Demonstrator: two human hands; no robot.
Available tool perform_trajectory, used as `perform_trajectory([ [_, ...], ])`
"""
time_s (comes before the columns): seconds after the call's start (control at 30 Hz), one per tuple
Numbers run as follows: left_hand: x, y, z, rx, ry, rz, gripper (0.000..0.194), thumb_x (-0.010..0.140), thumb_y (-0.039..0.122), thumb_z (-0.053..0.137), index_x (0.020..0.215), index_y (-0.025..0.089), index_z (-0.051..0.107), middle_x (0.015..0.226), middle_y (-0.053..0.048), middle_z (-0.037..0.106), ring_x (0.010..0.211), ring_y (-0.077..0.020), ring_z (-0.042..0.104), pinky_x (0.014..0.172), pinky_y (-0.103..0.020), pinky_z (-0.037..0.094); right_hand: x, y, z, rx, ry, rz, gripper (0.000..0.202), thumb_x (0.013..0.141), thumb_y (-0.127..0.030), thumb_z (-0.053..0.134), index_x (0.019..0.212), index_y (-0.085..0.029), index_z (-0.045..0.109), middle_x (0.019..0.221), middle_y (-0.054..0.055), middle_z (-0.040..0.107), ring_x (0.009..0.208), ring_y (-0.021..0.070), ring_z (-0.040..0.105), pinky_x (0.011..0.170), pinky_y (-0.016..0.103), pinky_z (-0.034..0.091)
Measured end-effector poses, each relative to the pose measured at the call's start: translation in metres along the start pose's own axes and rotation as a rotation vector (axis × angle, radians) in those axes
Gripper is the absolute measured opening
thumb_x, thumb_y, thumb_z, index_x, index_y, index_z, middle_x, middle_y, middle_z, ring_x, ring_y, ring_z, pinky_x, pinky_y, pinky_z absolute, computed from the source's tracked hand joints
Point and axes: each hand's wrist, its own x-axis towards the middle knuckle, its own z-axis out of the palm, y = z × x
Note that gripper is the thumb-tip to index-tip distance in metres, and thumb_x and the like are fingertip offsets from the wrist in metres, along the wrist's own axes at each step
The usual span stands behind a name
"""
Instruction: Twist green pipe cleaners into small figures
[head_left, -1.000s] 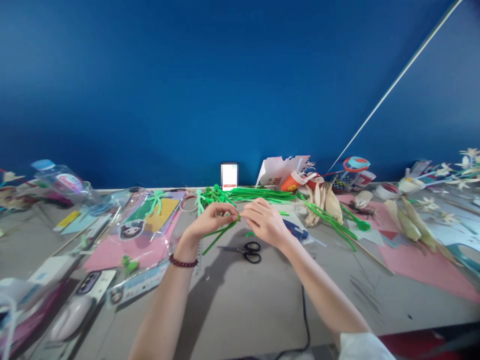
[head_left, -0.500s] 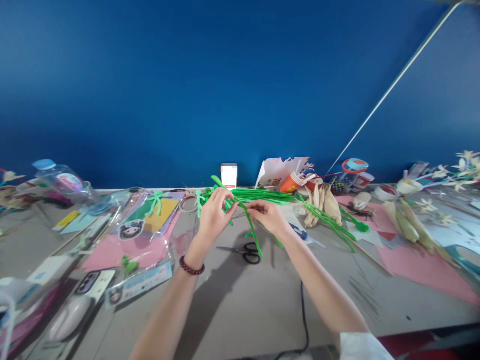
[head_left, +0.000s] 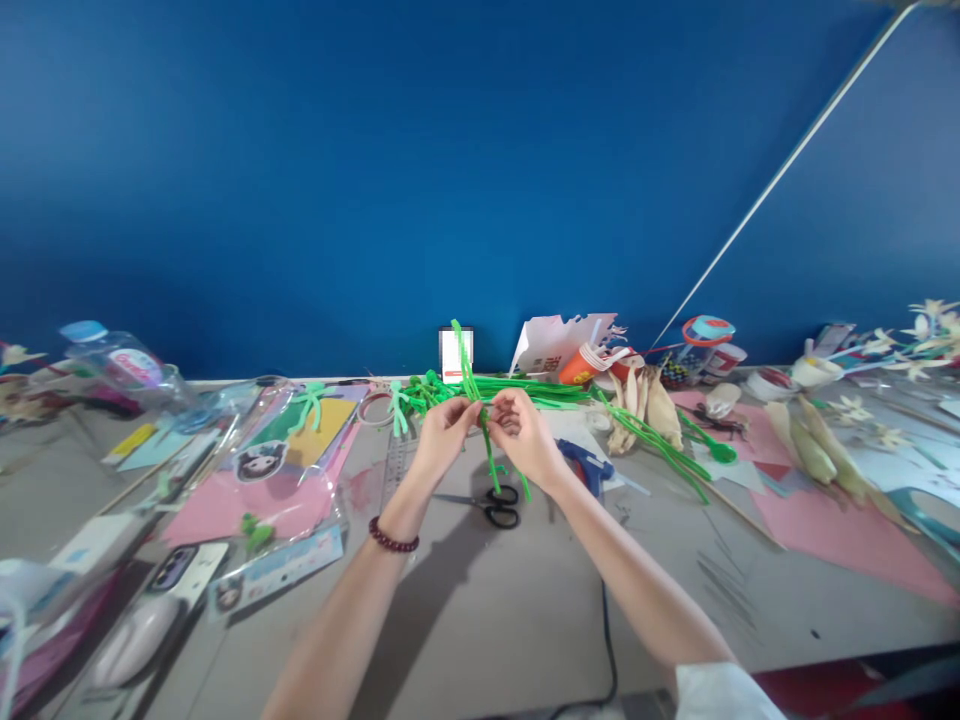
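Note:
Green pipe cleaners (head_left: 464,365) stand nearly upright between my two hands, their lower ends hanging down over the table. My left hand (head_left: 447,432) pinches them from the left, a beaded bracelet on its wrist. Close beside it, my right hand (head_left: 519,430) has its fingers closed on the same pipe cleaners. Just below the hanging ends lie black-handled scissors (head_left: 501,508). Behind my hands a bundle of green pipe cleaners (head_left: 555,391) lies along the back of the table. A blue glue gun (head_left: 587,464) rests right of my right hand.
On the left are a plastic bag of coloured sheets (head_left: 240,500), a bottle (head_left: 124,357), a phone (head_left: 184,572) and a mouse (head_left: 139,640). A lit screen (head_left: 454,357) leans at the blue wall. To the right lie corn husks (head_left: 660,415), paper cups (head_left: 581,365) and pink paper (head_left: 847,540).
My hands have come closer together. The pipe cleaners have swung from slanting to nearly upright and reach higher. The glue gun shows more behind my right hand.

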Motion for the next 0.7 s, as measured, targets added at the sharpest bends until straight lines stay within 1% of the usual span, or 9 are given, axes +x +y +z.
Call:
perform_trajectory([
  [0.1, 0.0, 0.001, 0.001, -0.027, -0.055, -0.007, 0.032, 0.079, 0.042, 0.056, 0.061, 0.018, 0.048, 0.049, 0.005, 0.044, 0.044, -0.0085, 0.044, 0.044, -0.021, 0.031, -0.001, -0.004, -0.004, -0.18, -0.058, -0.16, 0.02, 0.078, -0.017, 0.05, 0.097, -0.02, 0.055, 0.085, 0.004, 0.061, 0.073, 0.0146, 0.059, 0.063, 0.025, 0.048],
  [0.17, 0.0, 0.001, 0.001, -0.032, -0.065, -0.02, 0.031, 0.08, 0.042, 0.054, 0.062, 0.018, 0.047, 0.047, 0.005, 0.044, 0.042, -0.0086, 0.045, 0.044, -0.021, 0.031, -0.001, -0.004, -0.006, -0.293, -0.053, -0.242, 0.022, 0.079, -0.014, 0.047, 0.098, -0.02, 0.057, 0.088, 0.005, 0.062, 0.076, 0.0157, 0.059, 0.066, 0.027, 0.048],
  [0.23, 0.0, 0.0, 0.001, -0.018, -0.074, -0.028, 0.031, 0.08, 0.042, 0.053, 0.061, 0.018, 0.048, 0.046, 0.004, 0.047, 0.042, -0.0087, 0.045, 0.044, -0.021, 0.032, -0.001, -0.003, -0.007, -0.379, -0.038, -0.29, 0.024, 0.081, -0.013, 0.047, 0.101, -0.021, 0.058, 0.088, 0.005, 0.062, 0.079, 0.0166, 0.059, 0.069, 0.027, 0.047],
  [0.33, 0.002, -0.003, 0.0, -0.02, -0.09, -0.049, 0.032, 0.078, 0.043, 0.053, 0.06, 0.017, 0.053, 0.053, 0.0, 0.055, 0.048, -0.0102, 0.048, 0.046, -0.022, 0.034, 0.0, 0.001, -0.008, -0.46, -0.044, -0.321, 0.025, 0.084, -0.014, 0.046, 0.105, -0.022, 0.059, 0.09, 0.006, 0.062, 0.08, 0.0176, 0.06, 0.071, 0.028, 0.048],
  [0.43, 0.004, -0.004, -0.003, -0.045, -0.106, -0.087, 0.032, 0.076, 0.043, 0.054, 0.061, 0.016, 0.058, 0.057, -0.002, 0.059, 0.052, -0.012, 0.05, 0.047, -0.023, 0.036, 0.0, 0.004, -0.009, -0.51, -0.06, -0.355, 0.03, 0.087, -0.016, 0.044, 0.112, -0.024, 0.058, 0.094, 0.007, 0.063, 0.083, 0.0184, 0.061, 0.074, 0.029, 0.049],
  [0.5, 0.004, -0.003, -0.004, -0.043, -0.134, -0.09, 0.029, 0.076, 0.04, 0.054, 0.062, 0.016, 0.06, 0.058, -0.002, 0.059, 0.054, -0.0124, 0.05, 0.048, -0.023, 0.036, 0.0, 0.005, -0.011, -0.536, -0.067, -0.384, 0.031, 0.088, -0.017, 0.043, 0.114, -0.023, 0.058, 0.095, 0.007, 0.064, 0.086, 0.0188, 0.061, 0.075, 0.029, 0.049],
  [0.6, 0.004, -0.002, -0.005, -0.041, -0.192, -0.082, 0.022, 0.075, 0.033, 0.054, 0.065, 0.016, 0.063, 0.058, -0.001, 0.057, 0.055, -0.0122, 0.05, 0.049, -0.023, 0.036, 0.001, 0.005, -0.013, -0.597, -0.059, -0.412, 0.029, 0.089, -0.018, 0.043, 0.112, -0.022, 0.059, 0.096, 0.008, 0.064, 0.088, 0.0191, 0.061, 0.075, 0.029, 0.049],
  [0.7, 0.002, -0.002, -0.004, -0.046, -0.213, -0.078, 0.022, 0.075, 0.035, 0.056, 0.069, 0.015, 0.065, 0.058, 0.0, 0.056, 0.055, -0.0112, 0.047, 0.05, -0.023, 0.036, 0.001, 0.001, -0.015, -0.665, -0.056, -0.399, 0.025, 0.087, -0.019, 0.047, 0.108, -0.021, 0.06, 0.093, 0.007, 0.064, 0.084, 0.0187, 0.06, 0.07, 0.027, 0.048],
])
